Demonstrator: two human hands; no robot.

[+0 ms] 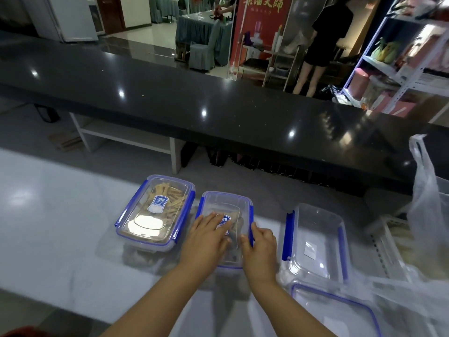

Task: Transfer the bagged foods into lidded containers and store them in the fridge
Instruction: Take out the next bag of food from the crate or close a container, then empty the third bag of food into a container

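Head view, your left hand (206, 235) flat, fingers straight, pressing the lid of the middle container (226, 215) on the white counter (48, 215), your right hand (261, 242) curled on its right blue clasp (251, 215), filled lidded container (155, 210) just left, open empty container (315, 242) to the right.

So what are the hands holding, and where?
Nothing is lifted. The left hand presses flat on the lid of the middle box. The right hand grips that box's right edge by the blue clip.
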